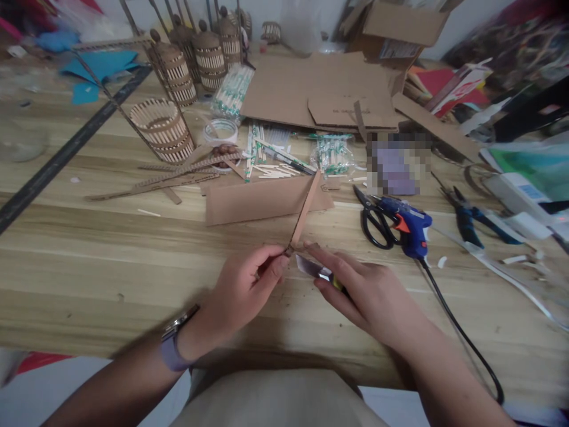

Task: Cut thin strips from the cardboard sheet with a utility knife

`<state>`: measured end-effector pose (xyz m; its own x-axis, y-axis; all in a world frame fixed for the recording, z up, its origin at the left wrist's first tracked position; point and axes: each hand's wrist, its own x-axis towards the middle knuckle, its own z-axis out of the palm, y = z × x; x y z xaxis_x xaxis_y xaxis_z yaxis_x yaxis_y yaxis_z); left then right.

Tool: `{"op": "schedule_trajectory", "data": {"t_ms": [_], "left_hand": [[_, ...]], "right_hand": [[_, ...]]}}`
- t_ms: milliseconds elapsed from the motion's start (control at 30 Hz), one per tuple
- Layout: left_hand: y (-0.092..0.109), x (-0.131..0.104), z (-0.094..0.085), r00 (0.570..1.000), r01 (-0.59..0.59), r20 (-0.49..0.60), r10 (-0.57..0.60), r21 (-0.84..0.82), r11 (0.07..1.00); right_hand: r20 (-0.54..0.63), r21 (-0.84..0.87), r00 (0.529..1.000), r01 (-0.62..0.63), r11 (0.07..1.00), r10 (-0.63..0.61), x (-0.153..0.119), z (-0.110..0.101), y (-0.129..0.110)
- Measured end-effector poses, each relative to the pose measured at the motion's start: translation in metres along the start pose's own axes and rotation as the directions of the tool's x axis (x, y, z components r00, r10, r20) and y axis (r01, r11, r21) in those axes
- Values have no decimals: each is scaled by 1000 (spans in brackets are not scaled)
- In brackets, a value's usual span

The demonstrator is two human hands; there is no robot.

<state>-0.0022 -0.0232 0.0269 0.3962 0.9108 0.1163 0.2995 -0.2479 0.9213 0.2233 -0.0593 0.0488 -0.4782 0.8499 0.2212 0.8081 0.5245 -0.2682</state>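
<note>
CUT HAZARD FOUND AT CENTRE OF WORKTABLE [111, 267]

At the left, a slatted basket [162, 130] is noted, with corrugated cardboard offcuts [178, 178] lying beside it. No immediate risk is assigned there.

At the centre, a narrow cardboard strip [306, 207] is extended away from the person, its far part crossing over a wide cardboard piece [249, 201]. Just beside its near end, a utility knife [326, 274] is held with the blade [307, 266] bared and directed toward the left hand [246, 290]. A cut to that hand is judged possible, should the strip slip or buckle, or the blade skid. Whether blade and strip are in contact cannot be told.

To the right, scissors [367, 207] and a blue glue gun [413, 231] are found side by side. Whether the gun is hot cannot be established. Its cord [457, 330] is routed near the right forearm [422, 350]; if snagged, the gun could be dragged.

Hands, as inspected: the left is closed, the strip's near end being pinched between thumb and fingers. The right hand [373, 290] is partly curled around the knife, its handle mostly hidden, with the index finger stretched forward toward the strip's near end.
</note>
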Motion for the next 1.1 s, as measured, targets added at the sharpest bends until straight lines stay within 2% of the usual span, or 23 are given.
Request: {"op": "schedule_trajectory", "data": {"t_ms": [233, 433, 600, 733, 900, 1100], "left_hand": [[0, -1, 1, 995, -98, -10, 100, 121, 988], [0, 0, 1, 991, -131, 1, 133, 186, 974], [0, -1, 2, 989, -150, 34, 146, 212, 966], [1, -1, 1, 974, -224, 66, 216, 190, 956], [3, 0, 0, 962, -269, 96, 256, 168, 948], [7, 0, -2, 974, -222, 86, 211, 141, 965]], "right_hand": [[-21, -129, 999, 41, 991, -44, -1, 5, 1], [-31, -240, 997, 63, 969, -72, -2, 5, 3], [-40, -239, 993, 94, 966, -107, -3, 6, 4], [13, -136, 994, 110, 985, -110, -3, 6, 5], [41, 124, 998, 52, 991, -57, -1, 2, 0], [47, 450, 997, -78, 890, 63, 1, 1, -8]]}}
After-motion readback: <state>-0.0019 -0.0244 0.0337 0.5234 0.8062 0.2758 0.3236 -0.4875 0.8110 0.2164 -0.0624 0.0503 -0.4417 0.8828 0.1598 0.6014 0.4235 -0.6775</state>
